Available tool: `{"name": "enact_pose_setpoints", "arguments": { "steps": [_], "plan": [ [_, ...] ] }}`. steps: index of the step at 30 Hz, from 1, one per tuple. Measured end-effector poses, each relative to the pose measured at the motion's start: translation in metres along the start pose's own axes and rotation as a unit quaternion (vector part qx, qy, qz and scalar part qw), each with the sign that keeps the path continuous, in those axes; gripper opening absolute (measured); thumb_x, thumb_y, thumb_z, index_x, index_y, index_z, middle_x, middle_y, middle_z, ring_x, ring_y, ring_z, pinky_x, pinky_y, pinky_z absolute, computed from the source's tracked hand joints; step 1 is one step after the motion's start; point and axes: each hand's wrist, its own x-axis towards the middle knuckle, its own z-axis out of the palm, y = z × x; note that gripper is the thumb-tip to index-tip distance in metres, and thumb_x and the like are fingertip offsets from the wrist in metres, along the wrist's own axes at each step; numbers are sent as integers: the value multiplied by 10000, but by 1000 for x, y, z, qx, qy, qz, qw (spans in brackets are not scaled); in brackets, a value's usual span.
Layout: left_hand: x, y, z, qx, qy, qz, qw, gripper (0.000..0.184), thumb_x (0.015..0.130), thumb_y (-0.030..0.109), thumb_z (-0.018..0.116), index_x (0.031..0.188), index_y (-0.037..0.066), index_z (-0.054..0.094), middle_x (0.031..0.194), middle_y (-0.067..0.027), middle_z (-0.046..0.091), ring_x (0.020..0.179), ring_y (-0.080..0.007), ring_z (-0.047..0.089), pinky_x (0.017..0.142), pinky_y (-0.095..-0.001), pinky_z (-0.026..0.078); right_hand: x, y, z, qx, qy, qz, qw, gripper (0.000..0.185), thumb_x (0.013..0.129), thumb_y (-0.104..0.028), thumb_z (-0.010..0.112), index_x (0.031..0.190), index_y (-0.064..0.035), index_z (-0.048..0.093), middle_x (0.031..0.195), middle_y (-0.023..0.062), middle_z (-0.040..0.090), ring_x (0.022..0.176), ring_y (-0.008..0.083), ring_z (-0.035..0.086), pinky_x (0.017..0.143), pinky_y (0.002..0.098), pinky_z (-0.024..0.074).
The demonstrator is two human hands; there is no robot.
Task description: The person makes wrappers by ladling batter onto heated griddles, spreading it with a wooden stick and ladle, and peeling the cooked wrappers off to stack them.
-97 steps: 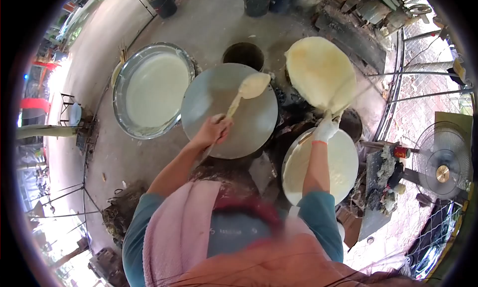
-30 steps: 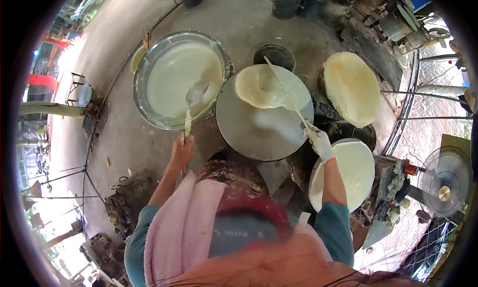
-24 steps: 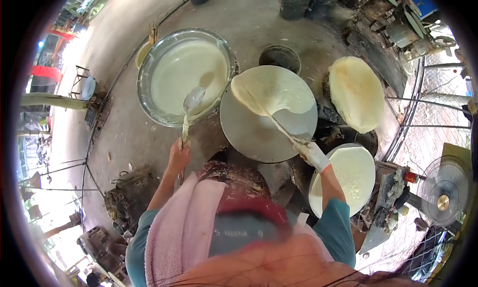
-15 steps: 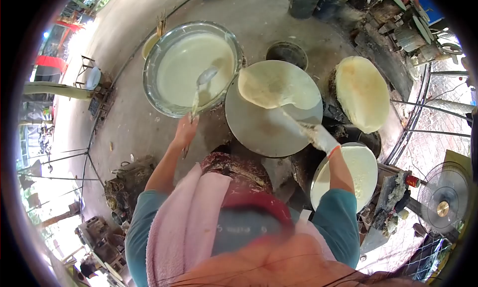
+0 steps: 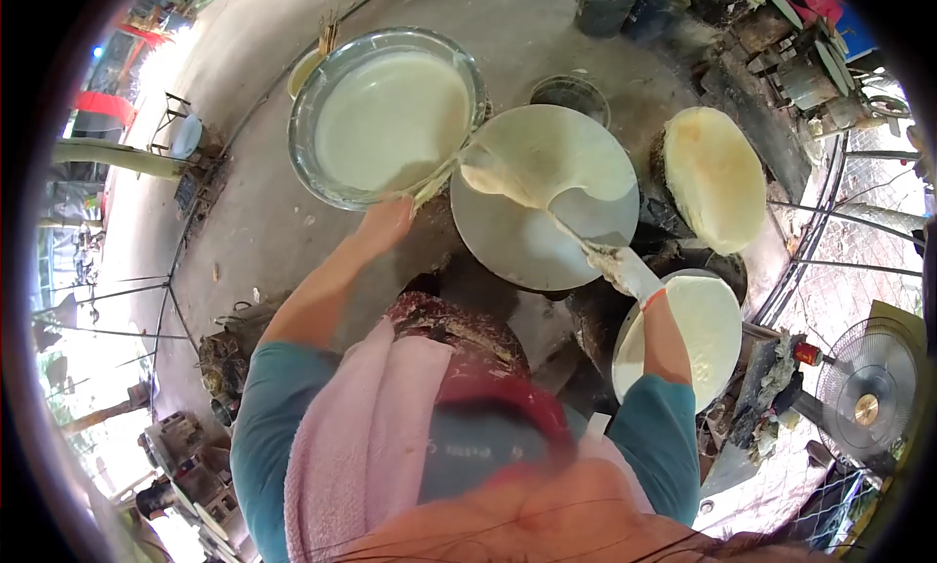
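My left hand [image 5: 390, 220] is closed round the handle of a ladle [image 5: 478, 160], whose bowl is over the left edge of a round grey griddle [image 5: 517, 241]. Pale batter [image 5: 566, 139] covers the far part of the griddle. My right hand [image 5: 628, 270], in a whitish glove, is wrapped round a thin stick [image 5: 569, 229]. The stick's far end touches the batter near the griddle's middle. Left of the griddle is a wide metal basin [image 5: 305, 163] of pale liquid batter [image 5: 390, 119]. Below my right hand lies a round white surface [image 5: 711, 339].
A browned pale round sheet [image 5: 715, 178] lies to the right of the griddle. Behind the griddle is a dark round pot [image 5: 571, 97]. Dark buckets [image 5: 607, 5] stand at the back, and a fan [image 5: 867, 387] is at the far right.
My left hand has moved the ladle from over the basin rightward to the griddle's edge. The stick in my right hand has swung round, and the batter on the griddle has spread since the earliest frame.
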Motion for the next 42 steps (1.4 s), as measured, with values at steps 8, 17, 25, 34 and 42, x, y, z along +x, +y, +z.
{"name": "enact_pose_setpoints", "arguments": {
  "steps": [8, 17, 25, 34, 42],
  "plan": [
    [-71, 21, 9, -174, -161, 38, 971, 254, 914, 219, 514, 973, -27, 489, 814, -246, 624, 825, -398, 625, 648, -495, 482, -91, 77, 143, 406, 103, -73, 905, 357, 875, -138, 653, 1207, -25, 588, 812, -34, 600, 620, 49, 496, 512, 201, 397],
    [-33, -111, -32, 267, 331, 234, 875, 357, 824, 124, 645, 1156, 3, 595, 1118, -227, 573, 999, -343, 574, 750, -404, 487, 100, -86, 342, 493, 193, -102, 842, 242, 930, -338, 571, 866, -105, 592, 559, -28, 445, 388, 96, 413, 365, 272, 332],
    [-65, -250, 8, -275, 183, 78, 940, 382, 787, 80, 662, 1156, 71, 563, 1042, -96, 566, 974, -274, 531, 807, -383, 464, 131, -21, 359, 285, 533, -15, 797, 402, 950, -401, 522, 978, -10, 615, 703, 32, 590, 633, 159, 540, 596, 308, 438],
    [-99, -214, -14, -670, 88, -195, 711, 98, 925, 133, 559, 878, 65, 506, 676, 26, 461, 585, -65, 447, 476, -221, 364, 78, -20, 376, -124, 501, 71, 854, 475, 946, -488, 424, 983, -41, 580, 785, 224, 657, 748, 370, 655, 678, 487, 504],
    [-113, -101, -39, -636, 51, -245, 730, 98, 930, 138, 539, 862, 75, 508, 668, 11, 462, 560, -74, 443, 453, -215, 348, 20, 33, 251, 32, 490, 27, 871, 484, 949, -415, 420, 984, 23, 624, 893, 288, 631, 886, 445, 605, 750, 501, 481]
  ]
}}
